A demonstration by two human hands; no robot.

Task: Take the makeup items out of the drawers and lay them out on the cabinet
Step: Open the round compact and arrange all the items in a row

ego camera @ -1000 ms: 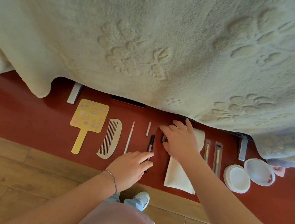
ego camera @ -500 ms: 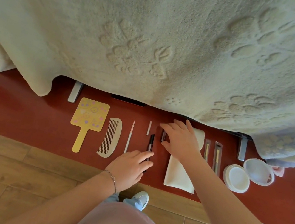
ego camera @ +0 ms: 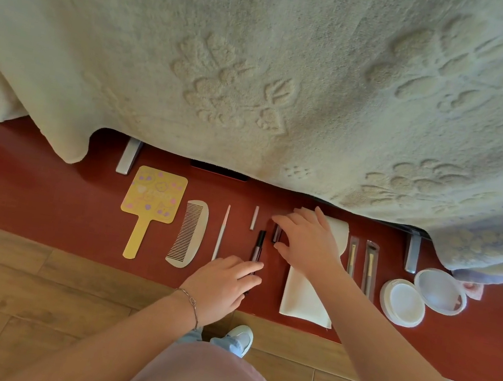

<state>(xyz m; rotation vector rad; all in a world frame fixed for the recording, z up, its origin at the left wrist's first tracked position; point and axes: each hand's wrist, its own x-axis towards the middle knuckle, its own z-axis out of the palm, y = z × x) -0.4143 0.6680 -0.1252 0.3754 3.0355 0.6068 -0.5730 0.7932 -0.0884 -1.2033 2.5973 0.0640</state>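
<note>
Hands at the worktop's front edge: left hand (ego camera: 222, 281) flat on the pen (ego camera: 258, 245), right hand (ego camera: 308, 242) pinching a tube (ego camera: 276, 233), best set parallel.

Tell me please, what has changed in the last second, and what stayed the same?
Almost nothing moved. The right hand stays over the white cloth, fingers at the small dark tube. The left hand still rests its fingers on the dark pen. The mirror, comb and open compact lie as before.
</note>
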